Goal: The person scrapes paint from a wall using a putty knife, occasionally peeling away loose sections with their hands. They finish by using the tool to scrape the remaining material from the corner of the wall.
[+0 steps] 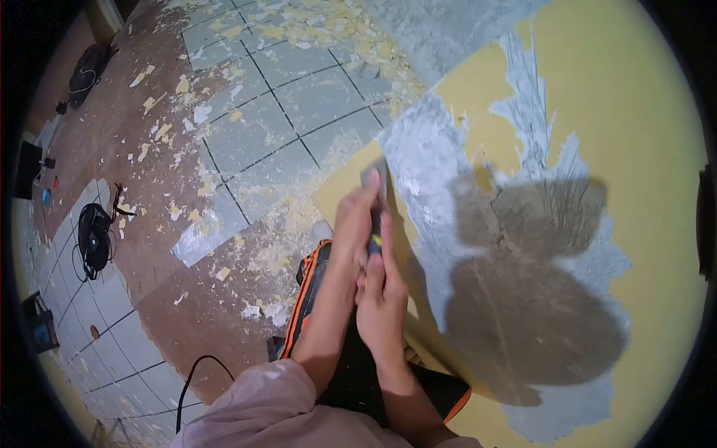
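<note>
A scraper (376, 233) with a dark handle marked in yellow is held in both my hands. My right hand (382, 302) wraps round the handle, its index finger stretched along the tool. Farther forward, my left hand (352, 218) grips the scraper near its blade (384, 181), fingers toward the metal. The blade lies at the edge of the yellow paint, beside a bare whitish-grey patch (426, 175) on the wall (642, 97). My hands partly hide the tool.
Shadows fall across the stripped wall. Paint flakes (183, 86) litter the brown and tiled floor (261, 104). A black coiled cable or bag (95, 239) lies left, a dark bag (91, 67) farther back. A black cord (196, 366) runs near my left arm.
</note>
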Action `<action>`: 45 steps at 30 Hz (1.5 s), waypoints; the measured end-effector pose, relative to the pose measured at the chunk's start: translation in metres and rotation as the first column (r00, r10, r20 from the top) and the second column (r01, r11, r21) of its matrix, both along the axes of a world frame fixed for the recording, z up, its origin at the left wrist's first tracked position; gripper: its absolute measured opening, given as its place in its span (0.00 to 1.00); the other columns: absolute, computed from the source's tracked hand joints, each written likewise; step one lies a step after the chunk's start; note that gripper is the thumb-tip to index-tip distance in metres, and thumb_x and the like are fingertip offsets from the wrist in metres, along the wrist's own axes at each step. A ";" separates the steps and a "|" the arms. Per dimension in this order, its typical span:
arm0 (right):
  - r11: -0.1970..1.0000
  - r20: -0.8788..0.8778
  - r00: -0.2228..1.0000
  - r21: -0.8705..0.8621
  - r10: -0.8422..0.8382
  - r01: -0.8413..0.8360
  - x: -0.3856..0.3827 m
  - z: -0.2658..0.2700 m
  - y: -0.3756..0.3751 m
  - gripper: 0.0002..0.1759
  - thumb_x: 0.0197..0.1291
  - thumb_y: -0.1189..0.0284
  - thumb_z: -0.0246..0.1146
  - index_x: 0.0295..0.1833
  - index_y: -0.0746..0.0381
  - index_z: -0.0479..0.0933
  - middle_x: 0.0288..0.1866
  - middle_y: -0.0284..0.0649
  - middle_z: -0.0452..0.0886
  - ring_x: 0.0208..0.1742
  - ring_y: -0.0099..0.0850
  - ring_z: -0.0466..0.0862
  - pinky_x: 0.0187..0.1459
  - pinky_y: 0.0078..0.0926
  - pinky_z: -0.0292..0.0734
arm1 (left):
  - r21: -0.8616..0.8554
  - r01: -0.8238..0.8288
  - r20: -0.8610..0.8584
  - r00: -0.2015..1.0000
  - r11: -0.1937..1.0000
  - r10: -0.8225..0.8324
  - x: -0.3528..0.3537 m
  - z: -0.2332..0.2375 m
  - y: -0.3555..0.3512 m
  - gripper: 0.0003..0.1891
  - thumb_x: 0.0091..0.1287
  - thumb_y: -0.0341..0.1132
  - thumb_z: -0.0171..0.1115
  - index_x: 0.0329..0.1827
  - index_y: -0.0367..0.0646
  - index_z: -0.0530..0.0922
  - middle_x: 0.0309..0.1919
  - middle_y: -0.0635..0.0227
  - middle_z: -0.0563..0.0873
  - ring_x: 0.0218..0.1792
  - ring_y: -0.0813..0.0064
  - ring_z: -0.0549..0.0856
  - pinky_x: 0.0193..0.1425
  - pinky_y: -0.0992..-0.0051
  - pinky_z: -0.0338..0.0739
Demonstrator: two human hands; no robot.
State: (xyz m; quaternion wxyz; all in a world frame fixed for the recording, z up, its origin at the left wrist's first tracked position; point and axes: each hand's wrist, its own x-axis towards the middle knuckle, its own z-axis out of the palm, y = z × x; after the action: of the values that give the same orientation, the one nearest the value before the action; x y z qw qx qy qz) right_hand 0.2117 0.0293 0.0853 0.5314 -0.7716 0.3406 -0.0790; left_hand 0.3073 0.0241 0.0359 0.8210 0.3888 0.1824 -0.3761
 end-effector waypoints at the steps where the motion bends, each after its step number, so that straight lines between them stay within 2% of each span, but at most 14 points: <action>1: 1.000 0.014 1.000 0.004 -0.022 0.022 -0.005 0.007 0.004 0.26 0.69 0.70 0.43 0.72 0.48 0.55 0.31 0.38 0.74 0.24 0.25 0.67 0.28 0.22 0.66 | 0.092 0.032 -0.004 0.999 0.995 -0.032 -0.007 0.005 -0.001 0.22 0.64 0.55 0.56 0.21 0.48 0.70 0.14 0.76 0.70 0.14 0.85 0.69 0.17 0.84 0.63; 2: 0.999 0.027 0.998 0.012 -0.048 0.048 -0.007 0.009 0.005 0.26 0.71 0.69 0.43 0.73 0.48 0.54 0.25 0.28 0.68 0.23 0.15 0.61 0.23 0.13 0.61 | -0.007 -0.030 0.043 0.999 1.000 0.030 -0.008 0.007 -0.004 0.22 0.65 0.55 0.56 0.22 0.48 0.70 0.15 0.76 0.71 0.14 0.85 0.69 0.16 0.83 0.62; 13: 0.999 0.075 0.997 -0.043 -0.001 0.004 0.008 -0.011 -0.001 0.27 0.69 0.73 0.40 0.73 0.49 0.53 0.25 0.26 0.65 0.23 0.15 0.61 0.23 0.13 0.59 | -0.071 -0.007 -0.011 1.000 0.997 0.007 0.014 -0.013 -0.002 0.23 0.63 0.58 0.57 0.22 0.47 0.72 0.20 0.75 0.75 0.18 0.84 0.69 0.20 0.82 0.63; 15: 0.990 0.081 0.996 -0.135 0.036 -0.024 -0.010 -0.015 0.004 0.26 0.70 0.73 0.40 0.73 0.49 0.54 0.25 0.26 0.66 0.23 0.16 0.61 0.23 0.13 0.60 | 0.084 0.014 0.041 0.999 0.996 -0.017 0.000 -0.011 0.002 0.24 0.64 0.58 0.55 0.22 0.46 0.72 0.19 0.74 0.74 0.18 0.84 0.69 0.20 0.81 0.63; 17: 0.981 0.036 0.991 0.150 -0.126 0.120 -0.023 -0.009 0.006 0.26 0.70 0.71 0.42 0.73 0.49 0.55 0.26 0.27 0.68 0.23 0.16 0.61 0.24 0.14 0.61 | 0.036 0.013 0.172 0.985 0.999 -0.019 -0.016 -0.013 -0.005 0.23 0.65 0.58 0.54 0.23 0.47 0.71 0.19 0.74 0.72 0.19 0.84 0.69 0.21 0.81 0.63; 19: 0.994 0.176 0.979 0.042 -0.107 0.101 -0.014 -0.021 0.003 0.25 0.71 0.71 0.42 0.72 0.49 0.55 0.28 0.27 0.71 0.24 0.14 0.61 0.24 0.12 0.61 | 0.190 -0.005 0.103 0.995 0.982 -0.015 -0.006 -0.029 -0.012 0.22 0.65 0.56 0.55 0.23 0.47 0.71 0.18 0.74 0.72 0.18 0.84 0.70 0.20 0.81 0.64; 21: 0.998 0.083 0.994 0.022 -0.066 0.064 -0.006 -0.016 0.002 0.25 0.71 0.71 0.42 0.72 0.50 0.55 0.32 0.28 0.73 0.24 0.14 0.61 0.24 0.12 0.60 | -0.041 -0.018 -0.057 0.998 0.999 0.015 0.001 -0.008 -0.004 0.22 0.64 0.56 0.56 0.36 0.43 0.75 0.16 0.77 0.71 0.13 0.87 0.67 0.15 0.85 0.60; 22: 0.999 0.037 0.999 -0.028 -0.031 0.032 -0.010 -0.009 0.002 0.26 0.68 0.73 0.41 0.72 0.51 0.56 0.48 0.49 0.80 0.32 0.31 0.79 0.38 0.24 0.73 | 0.021 -0.001 -0.006 1.000 1.000 0.001 -0.003 -0.012 -0.003 0.22 0.64 0.56 0.56 0.32 0.43 0.74 0.15 0.76 0.70 0.12 0.87 0.66 0.14 0.85 0.59; 25: 0.995 0.025 0.997 0.076 -0.070 0.067 -0.018 -0.001 0.001 0.26 0.68 0.74 0.42 0.71 0.52 0.56 0.48 0.50 0.79 0.32 0.35 0.79 0.38 0.25 0.73 | 0.029 0.026 0.007 1.000 0.999 -0.027 -0.013 -0.003 -0.005 0.23 0.65 0.55 0.55 0.20 0.47 0.70 0.17 0.76 0.70 0.17 0.84 0.69 0.20 0.83 0.61; 26: 0.999 0.021 0.999 0.025 -0.031 0.031 -0.011 -0.005 -0.002 0.27 0.67 0.75 0.42 0.72 0.51 0.56 0.47 0.48 0.80 0.31 0.34 0.78 0.37 0.26 0.73 | 0.191 0.071 0.049 0.995 0.979 -0.081 -0.002 -0.016 -0.006 0.23 0.65 0.55 0.55 0.20 0.47 0.70 0.16 0.76 0.70 0.15 0.84 0.68 0.18 0.82 0.62; 27: 1.000 0.018 1.000 -0.024 -0.007 0.008 0.000 -0.006 -0.003 0.27 0.66 0.76 0.43 0.72 0.51 0.56 0.46 0.46 0.80 0.30 0.33 0.76 0.36 0.27 0.72 | 0.015 -0.012 -0.047 0.999 1.000 0.013 0.007 -0.006 -0.003 0.23 0.65 0.56 0.55 0.21 0.47 0.71 0.17 0.75 0.71 0.17 0.85 0.68 0.21 0.83 0.62; 35: 1.000 0.101 0.995 -0.012 -0.019 0.021 0.008 -0.010 -0.003 0.26 0.70 0.72 0.43 0.72 0.49 0.56 0.25 0.28 0.68 0.22 0.15 0.61 0.23 0.14 0.60 | 0.037 -0.029 -0.040 0.999 0.999 0.030 0.013 0.000 -0.002 0.23 0.64 0.58 0.55 0.25 0.46 0.71 0.14 0.76 0.69 0.12 0.86 0.65 0.14 0.86 0.58; 40: 0.973 0.124 0.991 -0.229 0.049 -0.020 -0.025 -0.013 -0.001 0.24 0.71 0.69 0.43 0.72 0.51 0.55 0.43 0.31 0.78 0.25 0.13 0.62 0.24 0.13 0.60 | 0.094 0.030 0.008 0.999 0.995 -0.031 -0.026 -0.003 -0.005 0.23 0.64 0.58 0.55 0.21 0.50 0.70 0.14 0.78 0.68 0.15 0.86 0.66 0.17 0.84 0.58; 45: 0.996 0.006 1.000 -0.084 0.007 -0.006 -0.028 -0.026 -0.006 0.24 0.72 0.68 0.43 0.72 0.52 0.55 0.51 0.29 0.75 0.26 0.13 0.63 0.24 0.12 0.60 | -0.015 -0.021 -0.025 0.999 1.000 0.021 -0.017 -0.014 -0.003 0.22 0.65 0.55 0.55 0.22 0.48 0.71 0.17 0.77 0.70 0.19 0.84 0.69 0.22 0.82 0.61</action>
State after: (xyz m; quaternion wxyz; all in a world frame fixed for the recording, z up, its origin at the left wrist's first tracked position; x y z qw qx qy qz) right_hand 0.1841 0.0231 0.0598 0.4999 -0.7940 0.3329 -0.0940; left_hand 0.2899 0.0207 0.0214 0.8256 0.3756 0.1939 -0.3737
